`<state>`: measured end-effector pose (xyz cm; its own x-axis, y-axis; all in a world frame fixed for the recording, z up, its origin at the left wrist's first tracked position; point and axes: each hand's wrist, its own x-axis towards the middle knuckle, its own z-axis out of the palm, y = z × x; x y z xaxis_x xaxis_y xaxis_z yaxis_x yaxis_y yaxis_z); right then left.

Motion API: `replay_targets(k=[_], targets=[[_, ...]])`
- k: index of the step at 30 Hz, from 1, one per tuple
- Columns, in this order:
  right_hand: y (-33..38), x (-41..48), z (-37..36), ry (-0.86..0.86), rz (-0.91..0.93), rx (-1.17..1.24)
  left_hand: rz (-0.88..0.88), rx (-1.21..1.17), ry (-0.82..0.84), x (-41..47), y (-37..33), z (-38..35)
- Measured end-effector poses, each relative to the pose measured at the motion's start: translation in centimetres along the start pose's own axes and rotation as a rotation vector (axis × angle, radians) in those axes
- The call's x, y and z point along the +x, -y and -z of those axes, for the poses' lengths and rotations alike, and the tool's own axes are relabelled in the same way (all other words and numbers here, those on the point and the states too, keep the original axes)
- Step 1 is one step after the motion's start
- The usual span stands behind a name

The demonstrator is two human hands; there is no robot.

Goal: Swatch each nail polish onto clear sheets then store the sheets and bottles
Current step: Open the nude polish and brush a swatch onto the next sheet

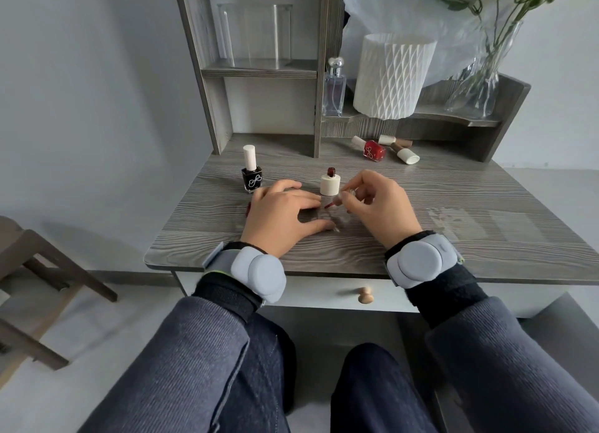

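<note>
My left hand (280,213) lies flat with fingers spread, pressing down a clear sheet (319,220) on the desk. My right hand (377,202) pinches a polish brush cap (338,200); its red-tipped brush touches the sheet. Just behind stands the open bottle (330,182), cream-bodied with a dark neck. A capped black polish bottle (251,170) stands upright to the left. Another clear sheet (460,222) lies to the right. A red bottle (372,149) and two brown bottles (402,149) lie on their sides at the back.
A clear acrylic box (254,35) sits on the upper shelf. A perfume bottle (334,89), a white ribbed vase (390,76) and a glass vase with stems (479,76) stand on the right shelf. A drawer knob (366,296) is below the desk edge. A chair (39,280) stands left.
</note>
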<state>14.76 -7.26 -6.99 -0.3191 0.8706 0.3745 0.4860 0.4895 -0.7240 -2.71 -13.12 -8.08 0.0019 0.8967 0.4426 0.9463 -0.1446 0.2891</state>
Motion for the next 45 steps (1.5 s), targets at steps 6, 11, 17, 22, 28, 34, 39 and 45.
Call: replay_targets(k=[6, 11, 17, 22, 28, 34, 39, 45], targets=[[0.53, -0.16, 0.01, 0.006, -0.003, -0.045, 0.004, 0.006, 0.009, 0.00, -0.03, 0.01], [0.52, -0.12, 0.17, -0.028, 0.008, 0.024, 0.010, 0.007, 0.021, -0.03, -0.19, 0.11], [0.25, -0.14, 0.12, 0.005, 0.031, -0.036, -0.003, 0.014, 0.019, -0.09, -0.21, 0.16], [0.46, -0.19, 0.05, 0.023, 0.025, -0.029, 0.004, 0.013, 0.021, -0.06, -0.33, 0.25], [0.23, 0.00, 0.07, -0.001, 0.004, 0.047, 0.008, 0.021, 0.028, -0.08, -0.36, 0.25], [0.08, -0.03, -0.04, 0.019, 0.004, -0.016, 0.013, 0.016, 0.033, -0.08, -0.26, 0.19], [0.52, -0.17, 0.08, 0.031, -0.016, -0.015, 0.012, 0.020, 0.033, -0.05, -0.33, 0.24], [0.65, -0.16, 0.44, -0.058, -0.015, 0.090, 0.015, 0.009, 0.035, -0.08, -0.33, 0.26]])
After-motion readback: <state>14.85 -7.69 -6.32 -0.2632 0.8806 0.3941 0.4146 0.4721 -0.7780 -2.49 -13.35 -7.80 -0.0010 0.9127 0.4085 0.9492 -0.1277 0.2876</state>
